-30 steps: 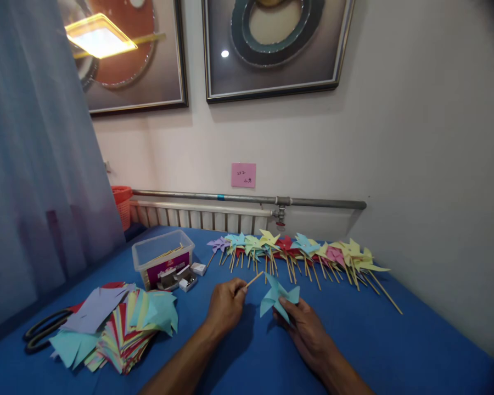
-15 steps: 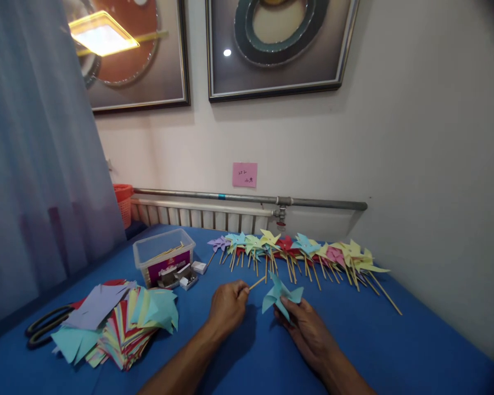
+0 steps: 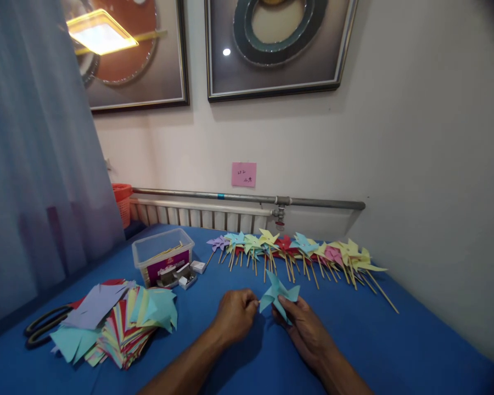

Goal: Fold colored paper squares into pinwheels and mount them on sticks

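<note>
My right hand (image 3: 303, 328) rests on the blue table (image 3: 395, 345) and pinches a light-blue paper pinwheel (image 3: 278, 294) from below. Just left of it, my left hand (image 3: 235, 315) is closed with its fingertips up against the pinwheel's left edge. The thin wooden stick it held earlier is hidden behind the fingers and paper. A row of finished pinwheels (image 3: 296, 249) on sticks, in several colours, lies along the far side of the table.
A stack of cut coloured paper squares (image 3: 119, 323) lies at the left, with black scissors (image 3: 41, 329) beside it. A clear plastic box (image 3: 162, 259) with small white boxes (image 3: 187, 277) stands behind. A wall with a radiator pipe (image 3: 247, 198) borders the table.
My left hand has moved right toward the pinwheel, and the stick that stuck out above it is no longer visible. The right hand has stayed put with the pinwheel.
</note>
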Demonstrator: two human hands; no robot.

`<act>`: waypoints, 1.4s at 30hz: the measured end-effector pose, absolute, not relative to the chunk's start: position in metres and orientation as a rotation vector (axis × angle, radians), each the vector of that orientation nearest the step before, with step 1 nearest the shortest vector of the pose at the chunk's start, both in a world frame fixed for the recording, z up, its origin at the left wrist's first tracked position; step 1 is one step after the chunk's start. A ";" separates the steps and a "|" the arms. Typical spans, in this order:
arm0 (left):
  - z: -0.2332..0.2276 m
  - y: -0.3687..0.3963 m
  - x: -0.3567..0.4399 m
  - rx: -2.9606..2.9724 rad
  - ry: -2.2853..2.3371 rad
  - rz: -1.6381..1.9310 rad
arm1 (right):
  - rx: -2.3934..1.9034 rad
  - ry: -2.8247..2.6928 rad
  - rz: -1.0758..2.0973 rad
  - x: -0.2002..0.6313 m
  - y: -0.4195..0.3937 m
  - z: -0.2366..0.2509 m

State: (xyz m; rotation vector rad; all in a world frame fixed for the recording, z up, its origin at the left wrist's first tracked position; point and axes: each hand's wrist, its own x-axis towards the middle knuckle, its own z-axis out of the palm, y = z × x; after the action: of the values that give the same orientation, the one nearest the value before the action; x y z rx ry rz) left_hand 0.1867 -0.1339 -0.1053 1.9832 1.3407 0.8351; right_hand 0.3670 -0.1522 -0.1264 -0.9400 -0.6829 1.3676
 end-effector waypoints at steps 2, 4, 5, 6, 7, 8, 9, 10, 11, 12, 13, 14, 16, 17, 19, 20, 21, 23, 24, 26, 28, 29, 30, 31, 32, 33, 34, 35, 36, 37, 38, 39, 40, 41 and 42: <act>-0.106 -0.138 0.190 2.017 1.335 0.820 | -0.940 -0.687 1.369 0.367 -0.152 -0.127; -0.106 -0.141 0.192 2.034 1.362 0.811 | -0.946 -0.695 1.361 0.366 -0.152 -0.127; -0.106 -0.142 0.192 2.036 1.372 0.807 | -0.948 -0.696 1.355 0.366 -0.152 -0.127; -0.105 -0.143 0.192 2.034 1.378 0.804 | -0.947 -0.691 1.349 0.366 -0.152 -0.128; -0.104 -0.143 0.192 2.030 1.378 0.802 | -0.945 -0.683 1.346 0.366 -0.152 -0.128; -0.103 -0.144 0.192 2.025 1.375 0.805 | -0.942 -0.674 1.344 0.366 -0.151 -0.128; -0.102 -0.144 0.191 2.024 1.368 0.809 | -0.942 -0.666 1.346 0.366 -0.151 -0.128; -0.101 -0.144 0.191 2.024 1.361 0.810 | -0.944 -0.660 1.349 0.366 -0.151 -0.128; -0.101 -0.144 0.191 2.025 1.360 0.808 | -0.946 -0.658 1.354 0.366 -0.151 -0.128; -0.100 -0.144 0.191 2.026 1.365 0.802 | -0.947 -0.657 1.358 0.366 -0.151 -0.128; -0.100 -0.144 0.191 2.030 1.373 0.796 | -0.948 -0.657 1.360 0.366 -0.151 -0.128; -0.100 -0.144 0.191 2.035 1.382 0.787 | -0.948 -0.656 1.362 0.366 -0.151 -0.128; -0.100 -0.144 0.191 2.037 1.399 0.778 | -0.947 -0.651 1.357 0.366 -0.151 -0.128; -0.100 -0.144 0.191 2.036 1.399 0.782 | -0.947 -0.648 1.355 0.366 -0.151 -0.128; -0.100 -0.144 0.191 2.035 1.384 0.790 | -0.948 -0.645 1.354 0.366 -0.151 -0.128; -0.100 -0.144 0.191 2.033 1.377 0.790 | -0.946 -0.644 1.355 0.366 -0.151 -0.128; -0.100 -0.144 0.191 2.033 1.374 0.788 | -0.944 -0.642 1.358 0.366 -0.151 -0.127; -0.100 -0.144 0.190 2.035 1.378 0.779 | -0.944 -0.634 1.361 0.365 -0.151 -0.127; -0.099 -0.145 0.190 2.036 1.383 0.776 | -0.945 -0.631 1.363 0.365 -0.151 -0.127; -0.099 -0.145 0.191 2.038 1.388 0.775 | -0.948 -0.632 1.366 0.365 -0.151 -0.126; -0.099 -0.145 0.191 2.041 1.386 0.769 | -0.943 -0.643 1.366 0.365 -0.151 -0.126; -0.099 -0.145 0.191 2.041 1.385 0.765 | -0.940 -0.651 1.365 0.366 -0.151 -0.126; -0.100 -0.145 0.191 2.042 1.384 0.761 | -0.937 -0.659 1.363 0.366 -0.152 -0.126; -0.100 -0.145 0.191 2.043 1.384 0.756 | -0.935 -0.665 1.363 0.366 -0.152 -0.126; -0.100 -0.145 0.191 2.045 1.383 0.753 | -0.935 -0.665 1.365 0.367 -0.152 -0.126; -0.101 -0.144 0.191 2.048 1.385 0.755 | -0.935 -0.660 1.366 0.367 -0.152 -0.126; -0.101 -0.145 0.191 2.050 1.385 0.757 | -0.934 -0.650 1.368 0.367 -0.152 -0.127; -0.101 -0.145 0.191 2.051 1.387 0.759 | -0.932 -0.638 1.372 0.367 -0.152 -0.127; -0.101 -0.145 0.192 2.052 1.389 0.761 | -0.930 -0.627 1.378 0.367 -0.152 -0.127; -0.100 -0.145 0.192 2.053 1.389 0.763 | -0.926 -0.620 1.383 0.367 -0.152 -0.126; -0.100 -0.146 0.192 2.055 1.387 0.763 | -0.922 -0.616 1.388 0.367 -0.151 -0.126; -0.100 -0.146 0.193 2.057 1.384 0.763 | -0.918 -0.616 1.391 0.367 -0.151 -0.126; -0.101 -0.146 0.193 2.061 1.384 0.767 | -0.915 -0.616 1.392 0.367 -0.151 -0.125; -0.101 -0.146 0.193 2.067 1.386 0.773 | -0.912 -0.615 1.390 0.366 -0.150 -0.125; -0.102 -0.146 0.194 2.076 1.389 0.775 | -0.911 -0.615 1.387 0.366 -0.150 -0.125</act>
State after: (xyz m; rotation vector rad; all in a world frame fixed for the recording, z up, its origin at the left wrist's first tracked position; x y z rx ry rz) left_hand 0.1935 -0.1463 -0.1016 2.0757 1.3891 0.7755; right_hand 0.3661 -0.1503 -0.1252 -0.9112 -0.6153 1.3868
